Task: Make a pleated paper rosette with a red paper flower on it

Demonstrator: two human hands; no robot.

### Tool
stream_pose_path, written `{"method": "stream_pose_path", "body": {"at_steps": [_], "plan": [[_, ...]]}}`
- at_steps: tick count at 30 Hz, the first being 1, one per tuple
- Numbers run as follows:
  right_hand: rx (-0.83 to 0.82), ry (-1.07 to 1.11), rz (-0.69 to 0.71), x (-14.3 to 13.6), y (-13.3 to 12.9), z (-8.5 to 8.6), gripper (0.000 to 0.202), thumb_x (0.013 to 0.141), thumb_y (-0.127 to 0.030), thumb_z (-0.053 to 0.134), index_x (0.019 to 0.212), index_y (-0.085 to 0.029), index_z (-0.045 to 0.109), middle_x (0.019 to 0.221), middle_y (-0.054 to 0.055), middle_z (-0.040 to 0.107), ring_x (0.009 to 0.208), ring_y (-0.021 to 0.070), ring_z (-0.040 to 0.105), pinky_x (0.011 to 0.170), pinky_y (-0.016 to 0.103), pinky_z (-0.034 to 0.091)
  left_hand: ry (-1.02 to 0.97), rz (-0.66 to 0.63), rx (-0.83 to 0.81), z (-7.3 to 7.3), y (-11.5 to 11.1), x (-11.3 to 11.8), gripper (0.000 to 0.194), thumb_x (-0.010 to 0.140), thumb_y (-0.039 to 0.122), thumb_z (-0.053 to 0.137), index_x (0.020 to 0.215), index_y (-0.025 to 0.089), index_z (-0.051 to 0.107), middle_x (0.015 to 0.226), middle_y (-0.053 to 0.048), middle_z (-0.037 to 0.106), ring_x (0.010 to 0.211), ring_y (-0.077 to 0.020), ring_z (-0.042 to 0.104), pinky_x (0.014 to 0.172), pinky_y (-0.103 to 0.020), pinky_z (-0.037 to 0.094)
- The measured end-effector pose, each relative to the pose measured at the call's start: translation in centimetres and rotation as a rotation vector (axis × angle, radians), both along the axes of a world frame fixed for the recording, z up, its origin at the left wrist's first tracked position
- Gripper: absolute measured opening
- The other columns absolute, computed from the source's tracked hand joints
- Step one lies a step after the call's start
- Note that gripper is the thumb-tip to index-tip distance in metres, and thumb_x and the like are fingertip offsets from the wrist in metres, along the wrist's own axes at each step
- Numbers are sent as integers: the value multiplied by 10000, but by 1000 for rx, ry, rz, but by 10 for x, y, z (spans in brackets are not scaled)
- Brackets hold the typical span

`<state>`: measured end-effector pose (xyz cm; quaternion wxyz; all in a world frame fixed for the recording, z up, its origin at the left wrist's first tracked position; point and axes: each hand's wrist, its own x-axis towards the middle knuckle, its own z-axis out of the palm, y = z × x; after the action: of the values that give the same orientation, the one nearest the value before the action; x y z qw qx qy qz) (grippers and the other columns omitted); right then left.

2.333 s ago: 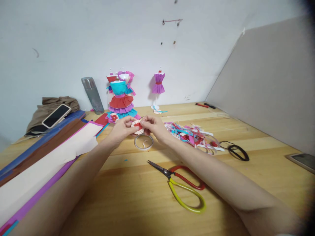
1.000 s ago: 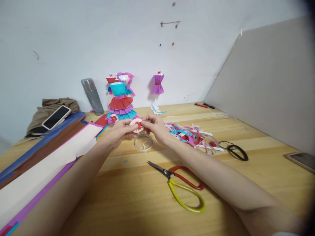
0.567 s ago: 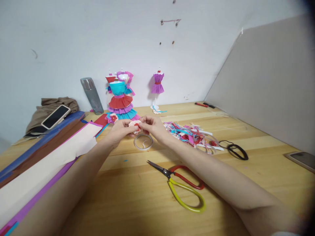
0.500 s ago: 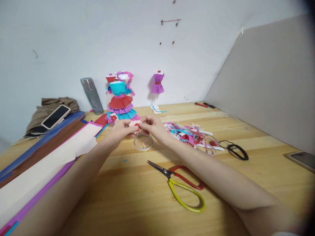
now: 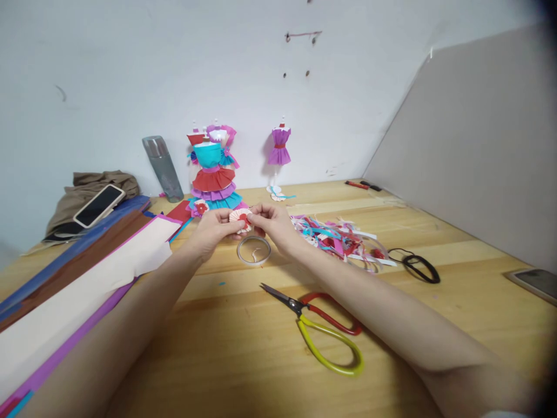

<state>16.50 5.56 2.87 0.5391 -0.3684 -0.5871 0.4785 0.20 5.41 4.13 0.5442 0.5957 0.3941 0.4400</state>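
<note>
Between my two hands is a small pleated paper rosette (image 5: 237, 215), cream with a red centre. My left hand (image 5: 213, 231) pinches its left side, thumb on the front. The fingers of my right hand (image 5: 273, 225) are closed on its right edge, near the red centre. Just below the hands a roll of clear tape (image 5: 254, 251) lies flat on the table. Scissors (image 5: 300, 307) with one red and one yellow handle rest nearer to me, blades pointing left. Behind my left hand stands a dress form in a tiered paper dress (image 5: 213, 179).
Paper scraps (image 5: 331, 238) are heaped right of my hands, beside a black hair tie (image 5: 421, 269). Coloured paper sheets (image 5: 87, 284) cover the left side. A bottle (image 5: 163, 168) leans on the wall. A purple-dressed form (image 5: 279, 146) stands behind; a phone (image 5: 533, 283) lies far right.
The rosette has tilted up a little between my fingers, so more of its pleated face and red centre shows. Both hands keep their grip in nearly the same place.
</note>
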Motion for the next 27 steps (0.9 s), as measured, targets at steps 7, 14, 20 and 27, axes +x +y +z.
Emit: {"method": "stream_pose_path", "body": {"at_steps": [7, 14, 20, 27], "plan": [[-5, -27, -1, -2, 1, -2, 297, 639, -426, 706, 621, -182, 537, 463, -45, 524, 426, 80, 442, 430, 217, 309, 20, 1, 3, 0, 1, -1, 195, 613, 263, 803, 676, 114, 694, 643, -38, 673, 634, -141, 614, 658, -270, 481], [3, -17, -6, -3, 1, -2, 284, 635, -412, 709, 625, -180, 546, 463, -48, 533, 416, 79, 447, 431, 216, 318, 22, 17, 16, 0, 1, 0, 163, 611, 247, 778, 655, 108, 705, 608, -39, 670, 590, -133, 600, 620, -260, 457], [4, 1, 27, -1, -5, 5, 251, 677, -397, 653, 609, -180, 546, 464, -52, 522, 413, 80, 465, 440, 223, 337, 19, 31, 15, -1, 2, 0, 169, 592, 232, 793, 680, 113, 711, 628, -42, 686, 607, -139, 606, 634, -266, 465], [7, 7, -10, 2, -4, 9, 198, 653, -362, 633, 628, -181, 557, 444, -50, 513, 404, 85, 460, 424, 219, 330, -62, -58, -41, 6, 0, -4, 276, 595, 325, 840, 703, 106, 711, 710, -67, 704, 675, -148, 637, 701, -284, 526]]}}
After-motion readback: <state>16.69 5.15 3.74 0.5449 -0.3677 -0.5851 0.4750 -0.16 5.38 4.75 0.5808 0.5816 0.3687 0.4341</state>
